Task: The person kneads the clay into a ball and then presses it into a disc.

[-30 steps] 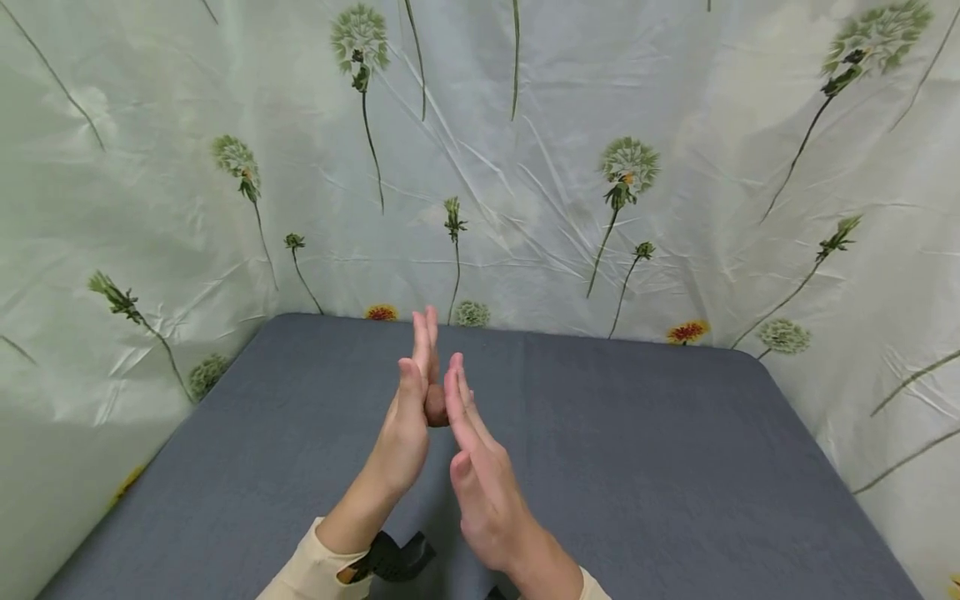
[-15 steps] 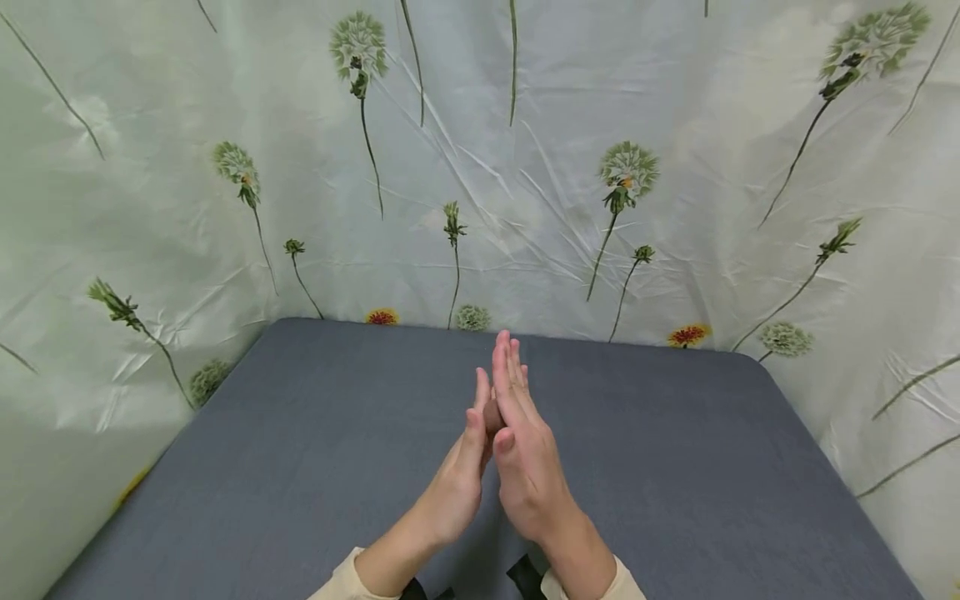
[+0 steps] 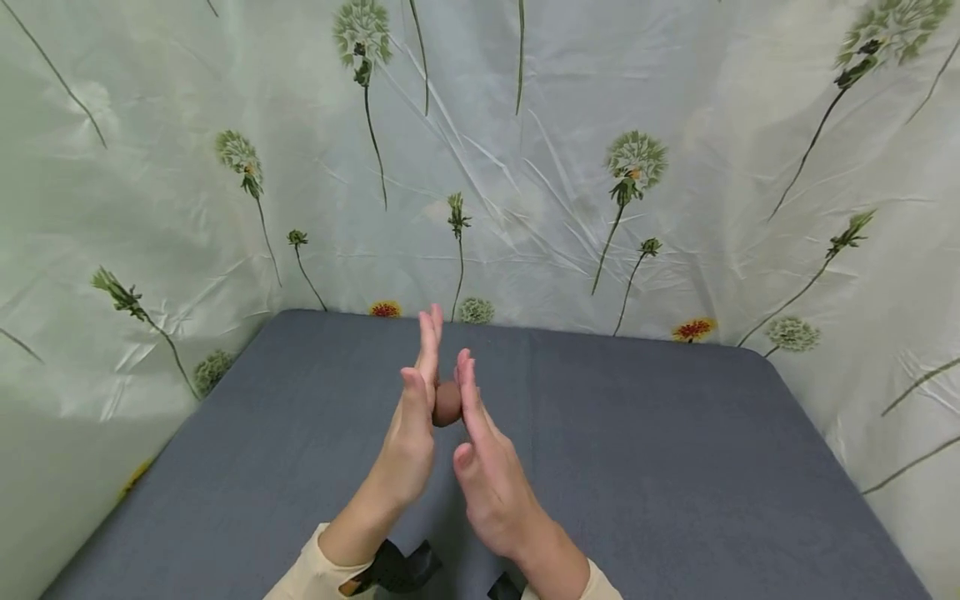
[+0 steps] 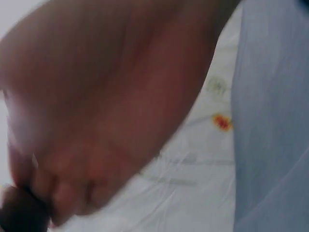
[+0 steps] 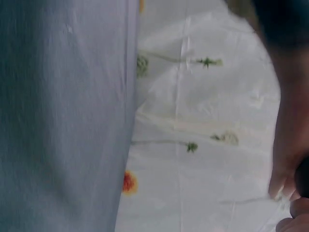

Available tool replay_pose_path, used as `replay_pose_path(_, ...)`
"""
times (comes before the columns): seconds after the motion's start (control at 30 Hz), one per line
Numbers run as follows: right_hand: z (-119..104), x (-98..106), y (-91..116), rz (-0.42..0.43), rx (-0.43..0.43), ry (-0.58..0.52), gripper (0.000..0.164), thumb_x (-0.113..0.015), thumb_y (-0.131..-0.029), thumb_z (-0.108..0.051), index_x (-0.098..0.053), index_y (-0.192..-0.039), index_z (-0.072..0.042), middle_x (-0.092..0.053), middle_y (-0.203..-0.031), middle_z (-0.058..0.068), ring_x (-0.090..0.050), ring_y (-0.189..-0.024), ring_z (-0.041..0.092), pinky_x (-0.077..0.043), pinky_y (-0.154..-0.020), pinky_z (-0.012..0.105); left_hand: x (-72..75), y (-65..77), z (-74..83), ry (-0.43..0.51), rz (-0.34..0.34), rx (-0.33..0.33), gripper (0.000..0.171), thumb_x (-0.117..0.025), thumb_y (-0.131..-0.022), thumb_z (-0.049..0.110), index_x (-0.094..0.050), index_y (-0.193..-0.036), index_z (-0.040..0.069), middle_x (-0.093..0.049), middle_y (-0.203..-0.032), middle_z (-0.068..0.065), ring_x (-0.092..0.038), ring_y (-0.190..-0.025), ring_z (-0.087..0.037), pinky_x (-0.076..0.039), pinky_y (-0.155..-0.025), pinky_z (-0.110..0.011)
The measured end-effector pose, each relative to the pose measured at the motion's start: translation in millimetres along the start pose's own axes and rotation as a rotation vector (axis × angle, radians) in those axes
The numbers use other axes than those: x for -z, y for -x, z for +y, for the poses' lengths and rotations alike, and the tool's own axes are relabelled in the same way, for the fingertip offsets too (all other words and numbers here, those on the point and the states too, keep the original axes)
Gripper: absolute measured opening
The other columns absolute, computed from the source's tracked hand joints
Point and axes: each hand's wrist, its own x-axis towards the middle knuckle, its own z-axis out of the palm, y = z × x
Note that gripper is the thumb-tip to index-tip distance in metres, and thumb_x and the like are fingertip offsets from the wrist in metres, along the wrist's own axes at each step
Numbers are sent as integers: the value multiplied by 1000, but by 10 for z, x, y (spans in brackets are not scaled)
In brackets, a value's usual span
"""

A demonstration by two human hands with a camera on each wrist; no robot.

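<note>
A small brown ball (image 3: 447,404), smooth and round, is held above the table between my two flat palms. My left hand (image 3: 411,433) stands upright on the ball's left side with its fingers straight. On the other side my right hand (image 3: 491,475) faces it, its straight fingers touching the ball and its thumb apart. The ball (image 4: 23,210) looks dark at the lower left of the left wrist view, by the fingers. At the right edge of the right wrist view the same dark ball (image 5: 302,178) is only partly visible.
A table with a dark grey cloth top (image 3: 637,450) lies under both hands. Behind and beside it hangs a pale, wrinkled curtain (image 3: 540,167) printed with dandelions. Black straps (image 3: 401,567) with cream sleeves (image 3: 311,571) sit at the wrists.
Both hands swung right, the right hand sliding forward along the left, then came back left with the right hand drawn back. The ball between them shows more now.
</note>
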Motion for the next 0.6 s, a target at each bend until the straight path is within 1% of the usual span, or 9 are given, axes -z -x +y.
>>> replay_pose_path(0.07,-50,-56,3,-15,39,26,66,-13,-120,-41,1,-172,-2,2,-182,16,-3,-169,31,-5,-136,28,72,-30,-23,21,18,20,72,3,-107,71,11,-170,38,3,-180,19,-57,-141,-20,-44,-121,-42)
replay_pose_path(0.13,-101,-87,-2,-1,74,66,68,-13,-119,-42,-3,-171,2,1,-181,19,-3,-169,31,-2,-136,31,100,-47,-62,20,14,33,72,3,-107,72,12,-170,38,2,-180,20,-66,-129,-21,-55,-106,-35)
replay_pose_path(0.17,-125,-91,-7,16,87,89,70,-13,-119,-44,-6,-171,3,-1,-181,20,-3,-170,31,-2,-136,31,93,-52,-82,21,0,32,73,2,-107,72,13,-170,37,2,-180,20,-65,-132,-24,-54,-108,-35)
replay_pose_path(0.23,-161,-82,-23,63,123,156,72,-12,-119,-45,-11,-170,6,-5,-180,24,-5,-169,32,-2,-137,33,46,-56,-121,32,-35,23,73,1,-108,71,15,-170,34,3,-180,18,-49,-152,-26,-46,-120,-43)
replay_pose_path(0.27,-173,-72,-32,85,136,187,73,-12,-119,-46,-14,-169,7,-7,-179,25,-6,-170,32,-2,-137,33,15,-54,-139,41,-50,21,74,0,-109,70,16,-170,32,3,-181,16,-37,-160,-25,-40,-125,-48)
replay_pose_path(0.3,-179,-60,-43,106,154,217,73,-12,-119,-46,-16,-168,8,-9,-179,27,-6,-169,32,-3,-137,34,-17,-48,-152,48,-64,24,74,0,-109,69,16,-170,30,2,-181,15,-25,-165,-23,-32,-130,-52)
replay_pose_path(0.33,-182,-47,-51,121,164,245,74,-12,-119,-47,-18,-168,8,-11,-178,27,-7,-169,32,-4,-137,34,-49,-39,-162,65,-76,34,75,-1,-110,69,16,-171,29,2,-181,14,-19,-167,-22,-23,-133,-56)
replay_pose_path(0.47,-164,25,-75,149,171,307,75,-13,-119,-48,-20,-167,9,-14,-177,28,-6,-169,34,-5,-138,35,-167,42,-185,108,-120,82,75,-1,-112,65,17,-171,22,1,-181,10,-5,-169,-20,-8,-134,-63)
replay_pose_path(0.6,-93,148,-80,165,85,286,71,-14,-119,-47,-18,-170,1,-10,-180,20,-6,-170,29,-5,-137,32,-274,116,-187,91,-190,87,72,1,-113,60,19,-170,19,5,-181,6,2,-169,-21,1,-133,-65)
